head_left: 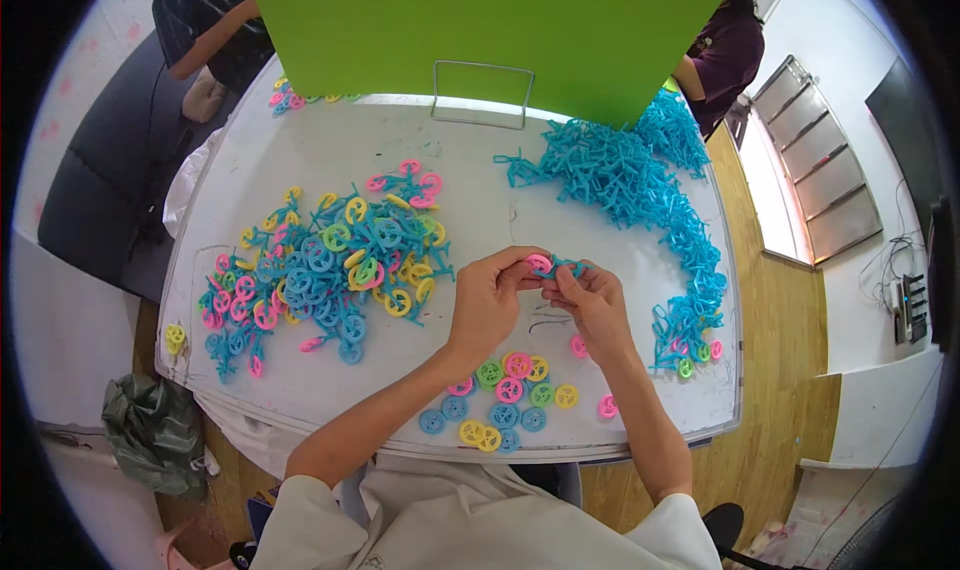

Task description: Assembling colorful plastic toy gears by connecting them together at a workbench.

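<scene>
Left hand (488, 295): fingertips pinched on a small pink wheel (539, 264). Right hand (597, 315): thumb and fingers closed on a teal plastic piece (570, 267) just beside the wheel; whether the two are joined, I can't tell from here. Both held over the middle of the white table (470, 200).

Between the forearms, near the table's close edge: loose wheels (510, 391), pink, yellow, green, blue. To the worker's left, a broad mixed pile (318, 257) of teal pieces with coloured wheels on them. To the right, a heap of teal pieces (615, 175) trailing down the table's side.

Farther off: upright green panel (470, 40), wire handle (484, 125) at its lower edge. One person (205, 15) beyond it on the left, another (728, 65) on the right.
</scene>
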The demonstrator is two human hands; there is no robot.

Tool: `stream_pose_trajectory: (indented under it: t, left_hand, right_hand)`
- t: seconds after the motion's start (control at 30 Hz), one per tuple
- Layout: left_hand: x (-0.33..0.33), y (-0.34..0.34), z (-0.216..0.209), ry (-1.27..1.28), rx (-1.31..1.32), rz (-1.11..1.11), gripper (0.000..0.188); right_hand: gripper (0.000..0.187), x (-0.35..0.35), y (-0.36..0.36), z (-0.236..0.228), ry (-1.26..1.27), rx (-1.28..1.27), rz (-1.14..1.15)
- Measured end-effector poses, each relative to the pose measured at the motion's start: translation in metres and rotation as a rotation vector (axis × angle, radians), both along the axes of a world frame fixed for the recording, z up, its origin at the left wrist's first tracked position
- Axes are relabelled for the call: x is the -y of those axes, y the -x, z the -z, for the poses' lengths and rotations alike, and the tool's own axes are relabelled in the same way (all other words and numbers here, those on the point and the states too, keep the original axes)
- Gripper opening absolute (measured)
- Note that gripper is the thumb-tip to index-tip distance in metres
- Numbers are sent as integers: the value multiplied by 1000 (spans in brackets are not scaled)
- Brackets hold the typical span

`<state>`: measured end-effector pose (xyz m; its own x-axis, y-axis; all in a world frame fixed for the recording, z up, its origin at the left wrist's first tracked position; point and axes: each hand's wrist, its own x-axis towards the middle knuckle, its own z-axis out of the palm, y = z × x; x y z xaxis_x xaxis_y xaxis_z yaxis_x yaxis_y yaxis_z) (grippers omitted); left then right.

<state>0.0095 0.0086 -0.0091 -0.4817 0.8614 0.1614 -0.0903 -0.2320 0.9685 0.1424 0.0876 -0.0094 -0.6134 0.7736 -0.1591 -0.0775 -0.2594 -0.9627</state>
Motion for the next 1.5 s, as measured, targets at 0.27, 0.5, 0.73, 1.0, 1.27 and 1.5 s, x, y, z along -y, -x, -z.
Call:
stream_pose_trajectory:
  t: [0.27,0.5,0.73,1.0,1.27,1.5]
  left_hand:
    - [5,-1,0,18,-247,-86,39]
    - [6,0,-3,50,-260,-71,35]
    - [5,-6,-2,40,-473,-182,26]
    - [6,-5,-3,84,-32,-25,23]
    - [4,2,1,-1,32,25,25]
    - [5,1,-5,38,-161,-22,17]
  right_hand:
    - [28,-4,-3,6,202,-39,-98]
    - [26,-4,0,9,386,-59,-98]
    - [23,12,7,7,140,-26,93]
    - [17,21,13,11,-368,42,261]
    - [11,10,6,4,-629,120,202]
    - [14,-1,2,-8,-593,214,199]
